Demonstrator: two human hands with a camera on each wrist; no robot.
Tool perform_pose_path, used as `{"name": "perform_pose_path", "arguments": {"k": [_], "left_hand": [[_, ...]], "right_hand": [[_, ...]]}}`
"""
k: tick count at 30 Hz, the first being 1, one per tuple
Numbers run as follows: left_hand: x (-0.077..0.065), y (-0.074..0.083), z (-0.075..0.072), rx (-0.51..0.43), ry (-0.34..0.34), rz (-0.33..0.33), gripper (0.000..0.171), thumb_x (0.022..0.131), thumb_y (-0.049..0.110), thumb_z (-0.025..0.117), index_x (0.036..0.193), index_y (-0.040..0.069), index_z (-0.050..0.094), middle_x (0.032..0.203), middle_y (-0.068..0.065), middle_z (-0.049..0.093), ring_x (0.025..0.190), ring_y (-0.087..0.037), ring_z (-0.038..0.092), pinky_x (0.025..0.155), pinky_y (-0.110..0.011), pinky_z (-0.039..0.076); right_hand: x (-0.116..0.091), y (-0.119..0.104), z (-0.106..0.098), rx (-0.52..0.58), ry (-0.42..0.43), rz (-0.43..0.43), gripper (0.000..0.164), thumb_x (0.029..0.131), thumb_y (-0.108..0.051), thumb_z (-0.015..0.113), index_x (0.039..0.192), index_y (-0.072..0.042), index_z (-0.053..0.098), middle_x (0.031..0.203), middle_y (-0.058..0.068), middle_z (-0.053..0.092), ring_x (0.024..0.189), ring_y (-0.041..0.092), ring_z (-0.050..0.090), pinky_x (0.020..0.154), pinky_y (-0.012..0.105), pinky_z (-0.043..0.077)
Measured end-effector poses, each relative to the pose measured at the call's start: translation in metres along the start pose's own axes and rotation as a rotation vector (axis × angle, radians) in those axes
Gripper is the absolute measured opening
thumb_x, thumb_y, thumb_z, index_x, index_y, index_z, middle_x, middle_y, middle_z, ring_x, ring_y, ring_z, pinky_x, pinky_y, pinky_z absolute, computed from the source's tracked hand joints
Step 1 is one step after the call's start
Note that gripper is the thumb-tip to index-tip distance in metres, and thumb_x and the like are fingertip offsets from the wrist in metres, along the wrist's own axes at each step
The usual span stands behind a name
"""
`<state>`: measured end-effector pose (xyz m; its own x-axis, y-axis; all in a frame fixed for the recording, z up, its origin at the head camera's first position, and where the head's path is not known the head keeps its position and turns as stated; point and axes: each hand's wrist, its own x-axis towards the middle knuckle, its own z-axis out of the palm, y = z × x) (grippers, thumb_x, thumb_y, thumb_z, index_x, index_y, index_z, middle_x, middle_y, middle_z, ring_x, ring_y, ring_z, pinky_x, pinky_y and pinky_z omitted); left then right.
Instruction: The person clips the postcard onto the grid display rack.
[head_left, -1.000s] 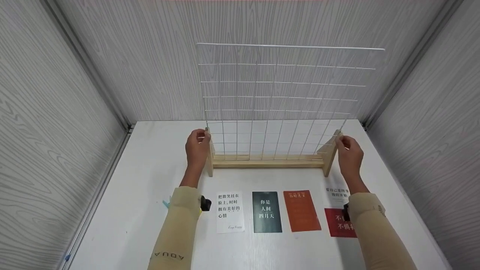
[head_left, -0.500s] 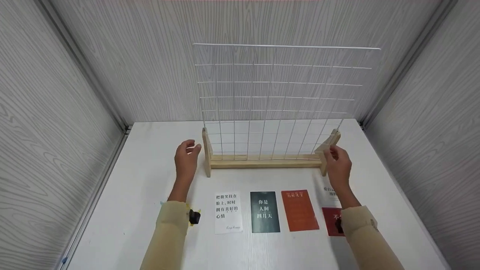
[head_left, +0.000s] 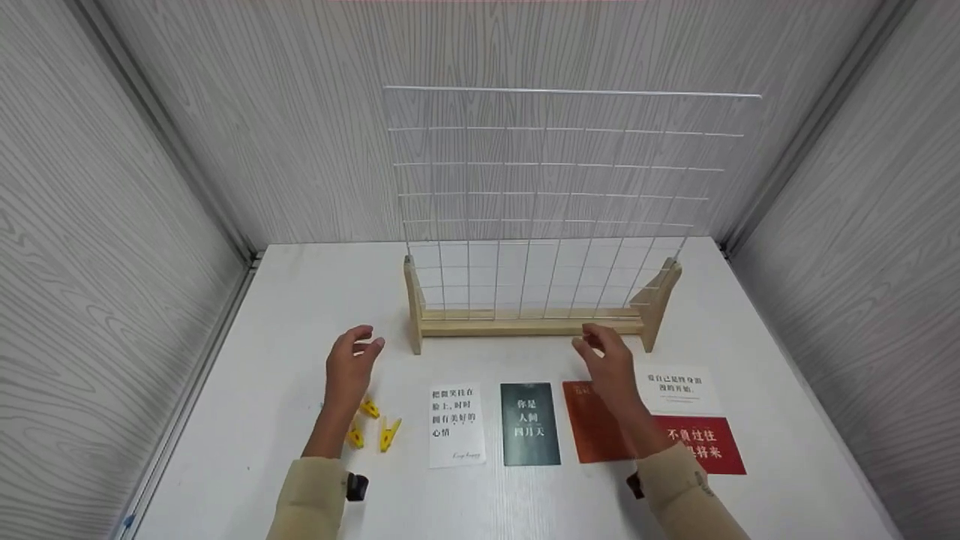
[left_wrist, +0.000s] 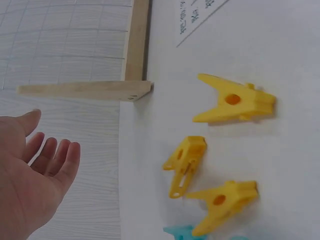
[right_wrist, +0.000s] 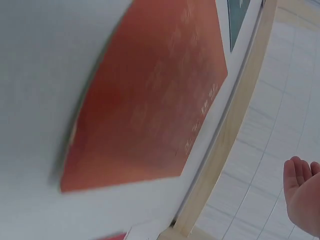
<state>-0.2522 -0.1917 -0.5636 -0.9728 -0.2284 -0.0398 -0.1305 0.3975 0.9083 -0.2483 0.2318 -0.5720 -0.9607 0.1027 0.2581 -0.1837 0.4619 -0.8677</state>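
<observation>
A white wire grid [head_left: 573, 91] stands upright in a wooden base [head_left: 525, 328] with two side pieces. My left hand [head_left: 351, 367], fingers loosely bent and holding nothing, hovers left of the base. Below it lie several yellow clothespins [head_left: 388, 433], partly behind my forearm. The left wrist view shows these yellow clothespins [left_wrist: 232, 99] up close, with a teal clothespin [left_wrist: 182, 232] cut off at the bottom edge. Holding nothing, my right hand [head_left: 609, 367] is in front of the base, over the top edge of an orange-red card [head_left: 592, 435], partly hidden by the forearm.
Left of the orange-red card are a dark green card [head_left: 530, 446] and a white card [head_left: 456, 442] with black text. Another white card [head_left: 679, 405] and a red card [head_left: 724, 450] lie at right. Wood-grain panels [head_left: 322, 150] enclose the white table [head_left: 247, 375].
Both hands have left the tops of the wooden side pieces and come back toward me, the right one also shifting left. The grid and base stay put; the yellow clothespins are now uncovered.
</observation>
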Motion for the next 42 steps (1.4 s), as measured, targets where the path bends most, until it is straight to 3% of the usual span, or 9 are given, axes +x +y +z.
{"name": "perform_pose_path", "arguments": {"k": [5, 11, 19, 27, 33, 42], "left_hand": [[-0.009, -0.016, -0.005, 0.054, -0.055, -0.053, 0.047, 0.102, 0.032, 0.059, 0.143, 0.011, 0.050, 0.143, -0.011, 0.052, 0.128, -0.029, 0.052, 0.108, -0.047, 0.048], [-0.019, -0.033, -0.012, 0.103, -0.089, -0.072, 0.046, 0.102, 0.029, 0.060, 0.142, 0.007, 0.052, 0.143, -0.015, 0.053, 0.124, -0.030, 0.056, 0.105, -0.047, 0.049], [-0.027, -0.050, -0.020, 0.205, -0.074, -0.091, 0.041, 0.102, 0.025, 0.060, 0.136, 0.002, 0.057, 0.133, -0.017, 0.059, 0.115, -0.029, 0.057, 0.099, -0.045, 0.051], [-0.034, -0.055, -0.026, 0.273, -0.056, -0.113, 0.038, 0.102, 0.026, 0.061, 0.132, 0.003, 0.060, 0.123, -0.015, 0.062, 0.106, -0.028, 0.056, 0.092, -0.040, 0.052], [-0.038, -0.058, -0.026, 0.324, -0.035, -0.049, 0.033, 0.101, 0.024, 0.062, 0.124, 0.000, 0.065, 0.119, -0.018, 0.066, 0.107, -0.030, 0.057, 0.096, -0.046, 0.051], [-0.038, -0.064, -0.020, 0.445, 0.000, -0.002, 0.032, 0.097, 0.026, 0.067, 0.115, -0.001, 0.071, 0.106, -0.016, 0.071, 0.099, -0.033, 0.058, 0.090, -0.049, 0.047]], "right_hand": [[-0.014, -0.011, 0.031, -0.003, -0.092, 0.009, 0.036, 0.098, -0.030, 0.067, 0.132, -0.018, 0.062, 0.128, 0.004, 0.063, 0.119, 0.023, 0.061, 0.103, 0.047, 0.052], [-0.027, -0.018, 0.068, -0.040, -0.184, -0.040, 0.038, 0.097, -0.030, 0.068, 0.133, -0.017, 0.062, 0.131, 0.014, 0.063, 0.119, 0.025, 0.062, 0.102, 0.048, 0.052], [-0.039, -0.026, 0.104, -0.103, -0.298, -0.126, 0.040, 0.098, -0.029, 0.067, 0.132, -0.007, 0.061, 0.129, 0.013, 0.063, 0.117, 0.026, 0.061, 0.097, 0.043, 0.055], [-0.039, -0.030, 0.125, -0.136, -0.378, -0.133, 0.043, 0.097, -0.027, 0.069, 0.133, -0.004, 0.061, 0.128, 0.010, 0.064, 0.115, 0.025, 0.062, 0.097, 0.044, 0.054], [-0.037, -0.029, 0.134, -0.185, -0.414, -0.142, 0.042, 0.095, -0.024, 0.071, 0.130, -0.003, 0.063, 0.122, 0.013, 0.066, 0.112, 0.026, 0.063, 0.096, 0.046, 0.053], [-0.033, -0.027, 0.140, -0.238, -0.435, -0.130, 0.037, 0.093, -0.023, 0.074, 0.124, -0.003, 0.067, 0.116, 0.012, 0.067, 0.106, 0.025, 0.063, 0.093, 0.045, 0.053]]}}
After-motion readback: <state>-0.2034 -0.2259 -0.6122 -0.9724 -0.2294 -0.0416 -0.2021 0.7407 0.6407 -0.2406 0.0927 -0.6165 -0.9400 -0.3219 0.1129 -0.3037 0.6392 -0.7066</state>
